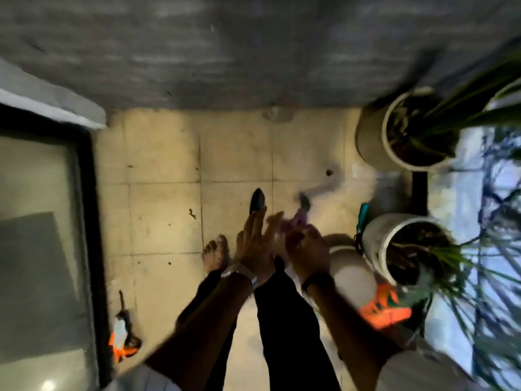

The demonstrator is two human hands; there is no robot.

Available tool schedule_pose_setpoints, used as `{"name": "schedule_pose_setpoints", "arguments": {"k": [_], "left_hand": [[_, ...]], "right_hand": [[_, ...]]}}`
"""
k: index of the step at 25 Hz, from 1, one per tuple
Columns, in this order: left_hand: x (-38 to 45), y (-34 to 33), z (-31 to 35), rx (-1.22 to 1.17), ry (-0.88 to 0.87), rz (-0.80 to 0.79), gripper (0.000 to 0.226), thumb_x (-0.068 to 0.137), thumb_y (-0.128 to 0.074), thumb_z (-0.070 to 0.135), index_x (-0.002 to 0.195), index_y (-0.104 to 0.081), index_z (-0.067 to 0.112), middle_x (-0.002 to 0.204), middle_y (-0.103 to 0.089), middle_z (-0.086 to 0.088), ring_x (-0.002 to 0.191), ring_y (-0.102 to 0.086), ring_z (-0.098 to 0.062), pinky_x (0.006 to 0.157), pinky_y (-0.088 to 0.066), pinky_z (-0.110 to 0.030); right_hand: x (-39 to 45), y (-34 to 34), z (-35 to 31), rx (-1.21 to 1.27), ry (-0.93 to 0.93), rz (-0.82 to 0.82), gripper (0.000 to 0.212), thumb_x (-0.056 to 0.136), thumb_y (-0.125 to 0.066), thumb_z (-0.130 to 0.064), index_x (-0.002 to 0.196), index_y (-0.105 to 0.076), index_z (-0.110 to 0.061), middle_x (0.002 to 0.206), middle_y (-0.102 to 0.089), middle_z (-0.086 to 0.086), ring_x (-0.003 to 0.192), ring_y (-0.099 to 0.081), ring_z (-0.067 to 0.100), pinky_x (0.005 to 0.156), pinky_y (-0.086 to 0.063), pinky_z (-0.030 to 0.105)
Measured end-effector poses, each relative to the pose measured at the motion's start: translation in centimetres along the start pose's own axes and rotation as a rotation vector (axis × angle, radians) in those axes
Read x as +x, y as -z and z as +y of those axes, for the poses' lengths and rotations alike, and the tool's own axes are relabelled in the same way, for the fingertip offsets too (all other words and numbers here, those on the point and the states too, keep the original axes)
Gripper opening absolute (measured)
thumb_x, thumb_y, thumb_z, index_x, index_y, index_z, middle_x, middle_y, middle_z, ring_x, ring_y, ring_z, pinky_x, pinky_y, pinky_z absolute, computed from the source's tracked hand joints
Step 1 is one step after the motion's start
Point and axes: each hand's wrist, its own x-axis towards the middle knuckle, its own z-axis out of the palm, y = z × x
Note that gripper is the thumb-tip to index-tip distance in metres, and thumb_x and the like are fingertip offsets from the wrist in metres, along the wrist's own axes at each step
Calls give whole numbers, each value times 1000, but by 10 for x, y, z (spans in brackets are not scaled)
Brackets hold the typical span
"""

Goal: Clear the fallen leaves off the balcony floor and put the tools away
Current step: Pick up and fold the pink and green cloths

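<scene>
Above the pale beige tiled balcony floor [163,210], where small dark leaf scraps [192,213] lie by a tile joint, the left hand [253,241] spreads straight, empty fingers while the right hand [306,251] curls around a blurred purple-handled tool [296,218], beside two white round plant pots [375,244].

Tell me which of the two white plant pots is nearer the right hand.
The lower white pot, beside the right hand and above the orange object. The other white pot stands farther off, against the grey wall.
</scene>
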Motion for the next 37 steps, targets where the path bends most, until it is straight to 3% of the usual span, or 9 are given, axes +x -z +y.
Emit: {"name": "schedule_pose_setpoints", "arguments": {"k": [3,5,7,10,14,18,24,29,37], "left_hand": [[-77,93,25,153,-131,-5,67,92,-56,29,155,-32,32,167,-13,3,155,-2,-26,121,-19,-46],[-137,163,36,179,-279,151,50,87,-57,31,137,-56,28,149,-50,6,146,-35,-23,116,-26,-42],[-191,219,38,137,-327,336,37,78,-53,41,113,-61,34,105,-71,15,108,-64,-11,100,-43,-39],[-246,283,46,-87,-360,393,11,87,-61,42,93,-59,33,77,-66,15,71,-59,-2,73,-48,-30],[-296,377,68,-174,-411,569,22,86,-69,51,95,-61,33,78,-63,14,70,-55,-2,67,-48,-31],[-347,477,92,-84,-593,671,46,82,-64,65,91,-68,21,79,-66,4,70,-57,-7,68,-48,-34],[-452,573,128,-191,-894,848,29,82,-67,54,83,-65,25,84,-60,7,76,-56,-4,73,-47,-23],[-501,618,141,-265,-1029,957,35,82,-66,56,80,-62,21,77,-65,0,73,-58,-7,75,-51,-37],[-556,621,179,-152,-1119,1174,24,93,-62,48,84,-61,26,75,-66,4,70,-62,-16,69,-52,-39]], "right_hand": [[-72,62,-80,120,197,-36,19,91,-43,-52,97,-56,-40,98,-66,-11,89,-66,11,82,-54,33],[-119,125,-140,207,405,-9,5,92,-59,-44,94,-62,-40,100,-64,-17,94,-62,-2,83,-51,22],[-157,182,-191,267,586,13,8,91,-71,-27,95,-70,-35,102,-64,-17,98,-61,-4,85,-49,17],[-189,239,-250,377,717,-7,10,95,-67,-23,99,-76,-24,105,-64,-14,97,-63,-3,81,-48,9],[-226,300,-345,407,901,155,32,95,-51,-54,101,-76,-34,111,-62,-25,105,-60,-6,89,-45,12],[-255,360,-434,420,1065,430,19,92,-60,-30,103,-75,-27,113,-65,-24,111,-60,-3,97,-48,23],[-351,408,-542,501,1231,694,24,78,-76,-17,95,-67,-31,100,-68,-15,99,-64,1,88,-51,23],[-400,440,-582,732,1121,593,23,90,-65,-7,102,-69,-27,98,-74,-11,94,-69,6,90,-57,38],[-469,472,-581,755,1203,543,19,97,-58,-15,109,-65,-27,103,-72,-6,92,-67,10,80,-55,26]]}}
